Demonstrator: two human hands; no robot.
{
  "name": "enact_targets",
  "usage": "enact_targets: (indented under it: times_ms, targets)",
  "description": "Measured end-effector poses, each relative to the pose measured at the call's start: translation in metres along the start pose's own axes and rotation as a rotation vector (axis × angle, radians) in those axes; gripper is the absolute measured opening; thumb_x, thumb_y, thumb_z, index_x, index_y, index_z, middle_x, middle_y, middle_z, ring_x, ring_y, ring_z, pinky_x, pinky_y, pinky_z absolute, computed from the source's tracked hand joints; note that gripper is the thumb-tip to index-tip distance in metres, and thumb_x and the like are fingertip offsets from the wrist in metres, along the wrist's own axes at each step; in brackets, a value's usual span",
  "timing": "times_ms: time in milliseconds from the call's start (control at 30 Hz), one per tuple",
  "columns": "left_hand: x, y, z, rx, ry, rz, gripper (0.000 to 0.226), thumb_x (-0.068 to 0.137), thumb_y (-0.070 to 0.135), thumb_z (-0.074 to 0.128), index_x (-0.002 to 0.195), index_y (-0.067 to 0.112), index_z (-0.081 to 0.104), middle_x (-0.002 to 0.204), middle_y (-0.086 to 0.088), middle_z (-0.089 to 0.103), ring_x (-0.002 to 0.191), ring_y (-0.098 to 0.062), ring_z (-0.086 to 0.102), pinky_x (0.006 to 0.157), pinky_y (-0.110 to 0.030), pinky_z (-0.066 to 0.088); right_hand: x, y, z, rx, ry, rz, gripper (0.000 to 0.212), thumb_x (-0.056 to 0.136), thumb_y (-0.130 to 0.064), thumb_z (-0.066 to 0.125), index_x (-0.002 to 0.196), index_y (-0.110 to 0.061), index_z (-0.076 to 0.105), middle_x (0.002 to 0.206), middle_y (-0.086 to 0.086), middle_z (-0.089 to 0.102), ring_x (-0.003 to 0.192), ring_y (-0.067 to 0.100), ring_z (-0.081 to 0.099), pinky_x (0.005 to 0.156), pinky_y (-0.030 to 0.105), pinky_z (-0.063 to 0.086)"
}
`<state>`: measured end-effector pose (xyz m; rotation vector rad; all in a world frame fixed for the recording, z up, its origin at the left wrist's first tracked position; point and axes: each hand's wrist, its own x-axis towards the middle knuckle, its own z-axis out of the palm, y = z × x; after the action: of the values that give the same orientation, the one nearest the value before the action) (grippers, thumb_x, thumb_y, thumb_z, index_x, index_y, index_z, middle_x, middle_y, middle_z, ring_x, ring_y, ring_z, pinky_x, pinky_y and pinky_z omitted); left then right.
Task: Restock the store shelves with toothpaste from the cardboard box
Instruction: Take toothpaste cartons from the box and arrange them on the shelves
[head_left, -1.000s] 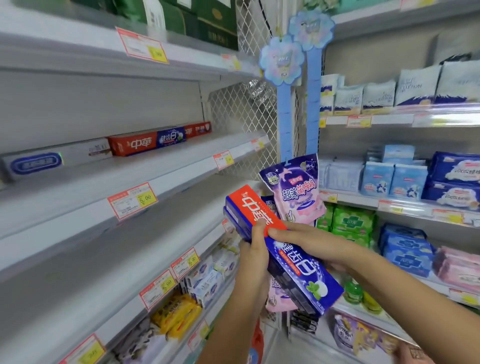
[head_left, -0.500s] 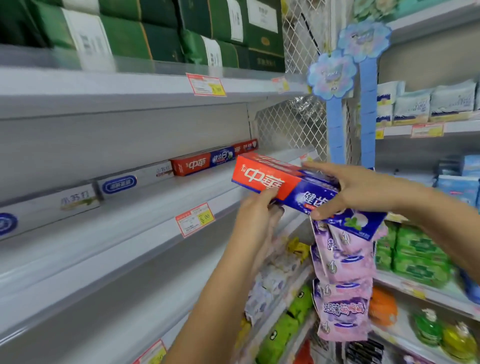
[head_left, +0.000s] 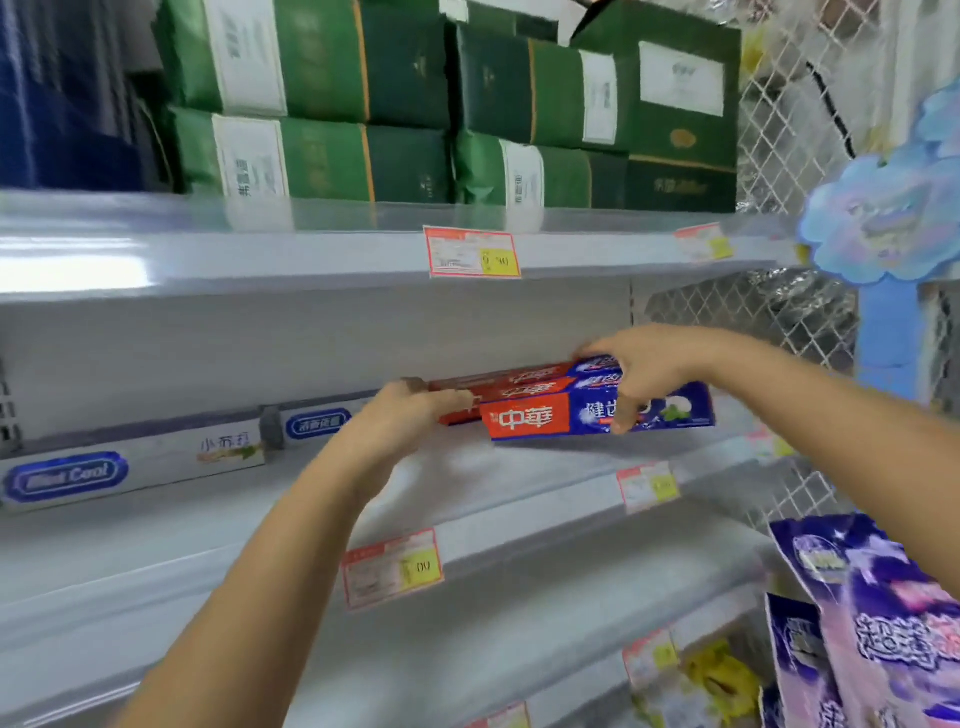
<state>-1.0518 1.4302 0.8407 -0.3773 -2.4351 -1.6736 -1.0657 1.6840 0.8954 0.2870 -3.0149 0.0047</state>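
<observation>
Right grip (head_left: 649, 371) is clamped over the top of the front toothpaste box (head_left: 550, 415), fingers curled behind it and thumb pressed on its printed face. Left grip (head_left: 410, 415) is not closed on anything: its fingers reach out and touch the red left end of the boxes.

Orientation: I note the box's long axis running left to right, parallel to the front edge of the shelf (head_left: 519, 473), near level. Its red end points left, its blue end right, and its broad printed face is turned toward me. It sits low over the shelf surface, set back from the edge. I cannot confirm contact.

Appearance: red left portion with white characters, blue right portion with white characters and a green leaf mark.

More red-and-blue boxes (head_left: 511, 375) of the same kind lie directly behind and above it. I cannot tell which of them are held.

Change: half a second ago the box was in the air forward of the shelf edge, red end higher. Both grips have since carried it inward and levelled it.

Further back, white boxes with blue oval labels (head_left: 130, 467) line the rear left of the shelf. Green packs (head_left: 322, 98) fill the shelf above.
</observation>
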Motion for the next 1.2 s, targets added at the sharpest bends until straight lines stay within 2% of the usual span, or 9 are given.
enact_targets:
  times_ms: [100, 200, 300, 367, 567, 767, 967, 1100, 1200]
  targets:
    - [0.018, -0.009, 0.003, 0.014, 0.09, -0.105, 0.049, 0.075, 0.036, 0.074, 0.116, 0.016, 0.055, 0.111, -0.001, 0.058, 0.106, -0.022, 0.053, 0.093, -0.039, 0.043, 0.044, 0.018, 0.001, 0.001, -0.055, -0.127, 0.095, 0.063, -0.031, 0.086, 0.142, -0.032, 0.033, 0.129, -0.006, 0.053, 0.096, 0.014, 0.054, 0.08, 0.026, 0.045]
    - [0.028, -0.013, 0.007, 0.173, 0.054, -0.215, 0.026, 0.075, 0.032, 0.077, 0.083, 0.024, 0.053, 0.095, 0.002, 0.056, 0.107, -0.023, 0.052, 0.094, -0.036, 0.044, 0.081, 0.04, 0.014, 0.075, -0.108, -0.251, 0.092, 0.058, -0.036, 0.088, 0.133, -0.045, 0.036, 0.129, -0.012, 0.052, 0.104, 0.013, 0.057, 0.088, 0.032, 0.052]
    - [0.042, -0.017, 0.011, 0.491, -0.157, -0.253, 0.06, 0.068, 0.036, 0.081, 0.12, 0.018, 0.057, 0.126, -0.003, 0.056, 0.117, -0.02, 0.05, 0.099, -0.028, 0.038, 0.105, 0.054, 0.029, 0.222, -0.184, -0.315, 0.088, 0.056, -0.035, 0.09, 0.124, -0.053, 0.036, 0.127, -0.014, 0.052, 0.103, 0.01, 0.059, 0.084, 0.032, 0.057]
    - [0.055, -0.02, 0.015, 0.542, -0.278, -0.283, 0.083, 0.074, 0.032, 0.078, 0.144, 0.018, 0.036, 0.144, 0.002, 0.043, 0.133, -0.019, 0.04, 0.108, -0.028, 0.029, 0.116, 0.058, 0.036, 0.245, -0.23, -0.333, 0.089, 0.057, -0.034, 0.09, 0.126, -0.053, 0.036, 0.129, -0.014, 0.05, 0.106, 0.011, 0.059, 0.084, 0.033, 0.057]
    - [0.092, -0.026, 0.039, 0.528, -0.319, -0.296, 0.06, 0.077, 0.037, 0.076, 0.13, 0.031, 0.047, 0.132, 0.012, 0.053, 0.125, -0.012, 0.044, 0.113, -0.034, 0.027, 0.145, 0.075, 0.056, 0.302, 0.031, -0.334, 0.086, 0.062, -0.021, 0.088, 0.131, -0.041, 0.04, 0.132, -0.006, 0.047, 0.119, 0.019, 0.049, 0.095, 0.033, 0.047]
    - [0.125, -0.042, 0.044, 0.555, -0.29, -0.351, 0.095, 0.042, 0.06, 0.085, 0.126, 0.036, 0.051, 0.127, 0.009, 0.059, 0.12, -0.015, 0.052, 0.11, -0.039, 0.035, 0.158, 0.101, 0.064, 0.737, -0.005, -0.122, 0.126, 0.057, -0.016, 0.09, 0.151, -0.033, 0.008, 0.157, 0.004, 0.02, 0.141, 0.026, 0.025, 0.11, 0.036, 0.029]
    - [0.136, -0.049, 0.047, 0.626, -0.255, -0.351, 0.09, 0.048, 0.066, 0.078, 0.128, 0.039, 0.048, 0.129, 0.01, 0.056, 0.12, -0.015, 0.05, 0.111, -0.037, 0.034, 0.175, 0.113, 0.079, 0.979, -0.364, -0.082, 0.116, 0.018, -0.023, 0.1, 0.125, -0.01, 0.056, 0.119, 0.008, 0.066, 0.116, 0.026, 0.057, 0.109, 0.043, 0.038]
    - [0.145, -0.056, 0.045, 0.567, -0.287, -0.347, 0.062, 0.076, 0.045, 0.075, 0.13, 0.033, 0.048, 0.13, 0.007, 0.055, 0.121, -0.014, 0.05, 0.112, -0.036, 0.033, 0.181, 0.115, 0.081, 1.002, -0.366, -0.083, 0.112, 0.016, -0.022, 0.099, 0.12, -0.009, 0.059, 0.118, 0.009, 0.067, 0.116, 0.025, 0.056, 0.11, 0.041, 0.036]
    - [0.15, -0.06, 0.044, 0.584, -0.274, -0.33, 0.09, 0.054, 0.064, 0.078, 0.133, 0.036, 0.045, 0.131, 0.011, 0.055, 0.123, -0.013, 0.048, 0.112, -0.036, 0.032, 0.178, 0.112, 0.08, 1.026, -0.375, -0.071, 0.112, 0.017, -0.02, 0.098, 0.12, -0.007, 0.057, 0.117, 0.011, 0.066, 0.114, 0.025, 0.057, 0.108, 0.039, 0.038]
